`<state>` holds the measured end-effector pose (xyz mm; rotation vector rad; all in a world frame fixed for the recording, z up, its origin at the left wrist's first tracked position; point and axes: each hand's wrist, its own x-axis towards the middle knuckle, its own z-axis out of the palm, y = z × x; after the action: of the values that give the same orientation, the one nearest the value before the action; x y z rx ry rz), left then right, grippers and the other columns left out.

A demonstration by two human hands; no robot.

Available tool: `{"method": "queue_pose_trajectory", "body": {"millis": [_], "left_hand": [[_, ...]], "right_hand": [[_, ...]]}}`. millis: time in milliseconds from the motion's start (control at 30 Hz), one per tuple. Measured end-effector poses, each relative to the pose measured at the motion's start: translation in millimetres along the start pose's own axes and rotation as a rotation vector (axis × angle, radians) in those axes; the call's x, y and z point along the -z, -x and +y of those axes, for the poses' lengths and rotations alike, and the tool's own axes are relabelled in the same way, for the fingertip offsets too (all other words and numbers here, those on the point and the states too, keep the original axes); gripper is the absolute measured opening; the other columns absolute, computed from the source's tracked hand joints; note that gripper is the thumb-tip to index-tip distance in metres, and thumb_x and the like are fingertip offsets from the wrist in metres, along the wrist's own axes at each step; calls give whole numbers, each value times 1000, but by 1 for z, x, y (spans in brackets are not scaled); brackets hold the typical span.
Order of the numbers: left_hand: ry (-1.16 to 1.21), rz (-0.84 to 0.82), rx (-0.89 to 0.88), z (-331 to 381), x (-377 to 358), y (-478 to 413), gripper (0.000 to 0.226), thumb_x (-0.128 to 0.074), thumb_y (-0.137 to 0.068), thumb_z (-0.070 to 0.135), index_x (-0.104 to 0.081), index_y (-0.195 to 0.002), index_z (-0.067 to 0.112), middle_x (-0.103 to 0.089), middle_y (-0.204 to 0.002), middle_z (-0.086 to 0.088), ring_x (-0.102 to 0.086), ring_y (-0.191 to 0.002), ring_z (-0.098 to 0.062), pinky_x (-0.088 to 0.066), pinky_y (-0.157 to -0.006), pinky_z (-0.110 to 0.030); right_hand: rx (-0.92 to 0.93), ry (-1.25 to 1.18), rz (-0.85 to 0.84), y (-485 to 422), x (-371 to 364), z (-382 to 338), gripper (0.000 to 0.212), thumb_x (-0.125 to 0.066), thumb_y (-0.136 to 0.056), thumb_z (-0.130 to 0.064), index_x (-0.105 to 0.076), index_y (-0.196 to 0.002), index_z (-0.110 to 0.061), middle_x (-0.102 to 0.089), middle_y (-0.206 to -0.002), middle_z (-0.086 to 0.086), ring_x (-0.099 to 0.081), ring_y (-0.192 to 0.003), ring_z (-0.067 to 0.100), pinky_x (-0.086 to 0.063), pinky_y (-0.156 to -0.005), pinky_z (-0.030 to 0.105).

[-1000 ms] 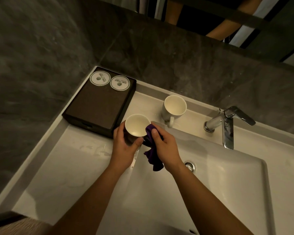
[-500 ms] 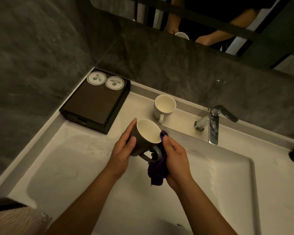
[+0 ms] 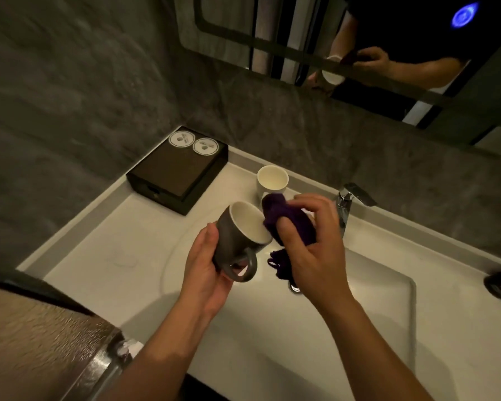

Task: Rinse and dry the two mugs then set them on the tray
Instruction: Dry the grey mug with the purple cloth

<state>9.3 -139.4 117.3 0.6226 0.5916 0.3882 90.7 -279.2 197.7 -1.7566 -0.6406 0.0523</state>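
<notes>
Grey outside and white inside, round ceramic mug (image 3: 235, 238), seen from the head camera: tipped on its side above the white sink basin (image 3: 359, 314), mouth turned right, handle hanging low. Wrapped from below and behind by the left hand (image 3: 206, 279), closed firm round the body, not through the handle. Bunched purple cloth (image 3: 289, 224) pinched tight in the right hand (image 3: 313, 247), pressed at the mug's rim, one loose end dangling down near the round metal drain (image 3: 295, 288).

Second mug, plain white ceramic (image 3: 272, 179), upright on the white counter (image 3: 99, 256) at the back, just behind the cloth, near the shiny metal tap (image 3: 349, 204). Flat dark brown tray (image 3: 168, 175) in the back left corner, two round white paper lids (image 3: 180, 139) at its far end, no mug on it yet.

Looks like drying the first mug, roughly half way through the whole job.

Could slip: smooth sides, maybe wet, held by the body only, hard basin below, so likely chipped or cracked if dropped. Could knock the white mug over with the right knuckles while rubbing, so close behind. Could dip the loose cloth end into the basin and carry water back onto the mug. Could miss drops deep inside, hard to spot in such dim light.
</notes>
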Motion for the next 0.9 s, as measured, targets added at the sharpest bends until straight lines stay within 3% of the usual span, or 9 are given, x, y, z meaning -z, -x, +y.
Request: {"method": "queue_pose_trajectory", "body": {"millis": [67, 200, 367, 533, 600, 667, 700, 767, 900], "left_hand": [[-100, -5, -75, 3, -3, 11, 90, -91, -62, 64, -67, -130, 10, -65, -131, -30, -62, -116, -42, -46, -101, -64], [-122, -26, -113, 4, -6, 29, 104, -88, -66, 65, -53, -142, 2, -58, -138, -35, -60, -127, -50, -41, -111, -69], [-75, 48, -123, 9, -11, 44, 106, -90, -61, 63, -53, -141, 3, -63, -133, -32, -69, -112, -39, -63, -83, -45], [-2, 108, -80, 16, -12, 46, 101, -88, -62, 65, -58, -136, 3, -67, -129, -29, -69, -105, -34, -58, -79, -42], [41, 115, -28, 19, -12, 45, 84, -77, -74, 60, -60, -136, 7, -66, -132, -28, -71, -106, -33, -63, -73, -38], [87, 107, 13, 24, -9, 44, 73, -72, -79, 55, -62, -136, 11, -68, -131, -27, -72, -111, -35, -64, -69, -37], [117, 106, 31, 26, -6, 43, 69, -72, -81, 54, -63, -135, 12, -69, -130, -25, -71, -114, -37, -65, -69, -38], [153, 112, 54, 30, -1, 40, 64, -71, -83, 53, -64, -134, 14, -70, -130, -24, -70, -119, -41, -65, -84, -46], [97, 132, 68, 38, 5, 34, 66, -72, -80, 54, -67, -130, 11, -70, -129, -27, -66, -125, -42, -43, -116, -58]], "right_hand": [[100, 138, -188, -4, 7, -9, 22, -66, -95, -23, -60, -114, -31, -53, -117, -8, -51, -111, -3, -47, -87, 9], [100, 155, -380, 3, 2, -18, 16, -61, -100, -26, -60, -114, -33, -64, -103, -16, -62, -100, 4, -57, -81, 23], [30, 105, -388, 10, -9, -25, 11, -50, -105, -29, -50, -94, -33, -62, -83, -11, -59, -76, 9, -52, -64, 29], [80, 248, -411, 9, -16, -20, 30, -41, -102, -43, -64, -83, -43, -44, -115, -16, -37, -115, 9, -38, -104, 46], [33, 192, -485, 8, -9, -20, 22, -44, -99, -48, -66, -104, -50, -40, -115, -18, -37, -118, 11, -41, -105, 41], [13, 94, -578, 9, 1, -20, 49, -58, -92, -47, -45, -139, -48, -45, -122, -23, -46, -120, 6, -51, -97, 30], [4, 33, -599, 10, 7, -17, 64, -67, -87, -42, -37, -144, -42, -47, -128, -23, -50, -122, 5, -55, -93, 26], [48, 5, -601, 13, 10, -10, 67, -77, -83, -28, -40, -138, -33, -47, -140, -17, -51, -129, 10, -54, -95, 23], [160, 94, -485, 15, 0, -3, 30, -65, -92, -21, -59, -119, -33, -55, -138, -13, -51, -131, 10, -53, -96, 21]]}}
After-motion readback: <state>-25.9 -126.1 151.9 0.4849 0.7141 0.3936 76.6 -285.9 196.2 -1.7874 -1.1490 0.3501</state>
